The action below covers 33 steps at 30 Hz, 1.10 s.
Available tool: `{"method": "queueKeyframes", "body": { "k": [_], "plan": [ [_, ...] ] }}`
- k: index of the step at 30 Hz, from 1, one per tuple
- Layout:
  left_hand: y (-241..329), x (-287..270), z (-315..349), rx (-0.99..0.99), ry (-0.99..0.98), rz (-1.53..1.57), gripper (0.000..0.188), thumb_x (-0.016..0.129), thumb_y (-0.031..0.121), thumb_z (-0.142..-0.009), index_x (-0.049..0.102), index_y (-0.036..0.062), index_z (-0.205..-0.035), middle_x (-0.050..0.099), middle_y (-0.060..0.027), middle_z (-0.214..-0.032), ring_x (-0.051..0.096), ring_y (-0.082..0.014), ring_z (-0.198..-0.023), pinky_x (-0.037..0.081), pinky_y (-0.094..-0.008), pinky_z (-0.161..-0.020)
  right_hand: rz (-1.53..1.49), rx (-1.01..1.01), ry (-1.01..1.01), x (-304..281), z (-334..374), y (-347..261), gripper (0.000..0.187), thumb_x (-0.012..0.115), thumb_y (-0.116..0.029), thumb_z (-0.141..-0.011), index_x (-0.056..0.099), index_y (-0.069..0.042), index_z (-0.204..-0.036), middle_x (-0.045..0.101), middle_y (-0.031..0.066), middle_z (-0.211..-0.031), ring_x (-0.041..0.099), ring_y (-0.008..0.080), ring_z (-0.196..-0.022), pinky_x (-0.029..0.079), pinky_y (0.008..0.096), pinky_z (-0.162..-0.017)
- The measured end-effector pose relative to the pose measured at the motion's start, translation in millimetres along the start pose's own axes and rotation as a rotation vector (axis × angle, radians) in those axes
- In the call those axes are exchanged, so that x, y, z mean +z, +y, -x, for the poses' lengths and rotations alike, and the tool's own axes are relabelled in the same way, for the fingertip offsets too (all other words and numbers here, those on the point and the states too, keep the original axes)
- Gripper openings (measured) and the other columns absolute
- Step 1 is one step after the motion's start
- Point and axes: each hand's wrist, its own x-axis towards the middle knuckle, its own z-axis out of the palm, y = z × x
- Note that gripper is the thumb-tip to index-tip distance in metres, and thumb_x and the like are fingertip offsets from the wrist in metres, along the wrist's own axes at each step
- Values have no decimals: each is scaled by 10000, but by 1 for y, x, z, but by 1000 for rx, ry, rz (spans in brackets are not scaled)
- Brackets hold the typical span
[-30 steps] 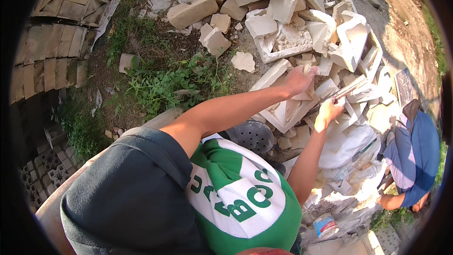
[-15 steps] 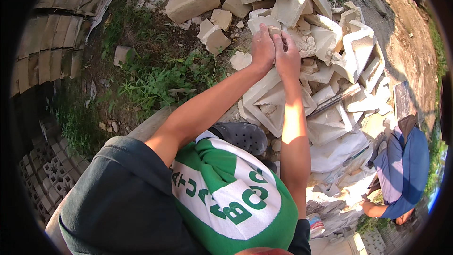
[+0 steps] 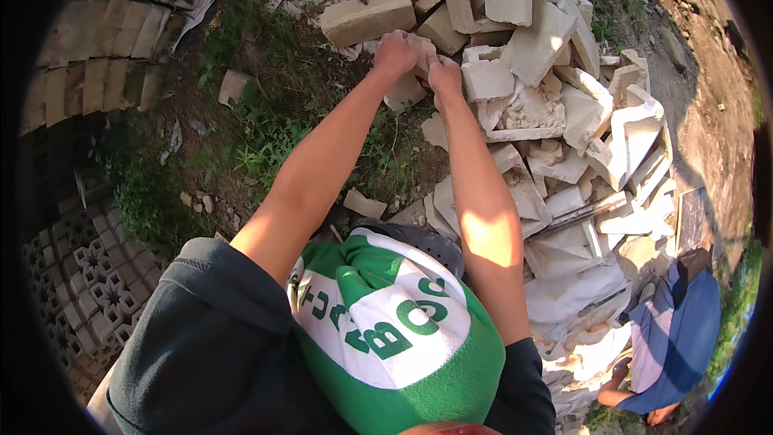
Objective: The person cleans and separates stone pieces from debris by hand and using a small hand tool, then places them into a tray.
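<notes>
Both arms stretch out to the left edge of a heap of broken pale concrete pieces. Between my left hand [image 3: 396, 54] and my right hand [image 3: 444, 77] is a small concrete chunk [image 3: 422, 50]. The left fingers curl over its left side; the right fingers close on its right side. Whether the chunk is lifted or still touches the heap, I cannot tell. Just beyond lies a long concrete block [image 3: 368, 13]. Below the hands, another broken piece [image 3: 404, 92] rests on the soil, partly covered by my left wrist and the chunk.
The rubble heap [image 3: 527, 109] spreads to the right, with angled slabs. Weeds [image 3: 278, 141] grow left of my arms. A loose fragment [image 3: 364, 204] lies near my dark clog [image 3: 419, 243]. Patterned blocks [image 3: 101, 294] are stacked at left. A person in blue [image 3: 680, 330] bends at lower right.
My hands have moved left across the heap, from its middle to its left edge, and set themselves farther apart around a chunk. The view has shifted slightly.
</notes>
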Motion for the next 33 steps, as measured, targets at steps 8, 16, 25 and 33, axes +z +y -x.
{"method": "queueKeyframes", "body": {
  "k": [8, 16, 25, 33],
  "plan": [
    [-22, 23, -34, -124, -322, -329, 604, 537, 386, -873, 501, -44, -1295, 581, -274, -1242, 559, -373, -1181, 438, -428, -994, 128, 6, 117, -4, -18, 34, 458, 623, -143, -842, 545, 56, -1246, 629, 166, -1185, 606, 231, -1065, 460, 336, -928],
    [-19, 25, -24, -185, -267, 62, 537, 538, 409, -906, 453, 8, -1254, 592, -269, -1171, 568, -397, -1129, 442, -453, -948, -112, 29, 247, 10, -6, 7, 579, 686, -103, -779, 464, 81, -1281, 574, 174, -1230, 560, 226, -1102, 444, 334, -940],
    [-39, 2, -20, -3, -143, 522, 336, 415, 306, -947, 550, 36, -1095, 588, -101, -980, 587, -236, -904, 460, -355, -846, -22, -115, -52, 11, 9, -14, 767, 799, -289, -737, 391, 46, -1293, 554, 150, -1169, 575, 204, -1027, 452, 311, -903],
    [-11, 33, -49, -639, -624, 755, 335, 468, 367, -942, 609, 66, -975, 612, -50, -779, 534, -181, -558, 370, -359, -456, 402, -255, 130, -4, 18, -29, 863, 768, -322, -724, 325, 79, -1346, 501, 283, -1293, 547, 355, -1165, 435, 389, -988]
  ]
}}
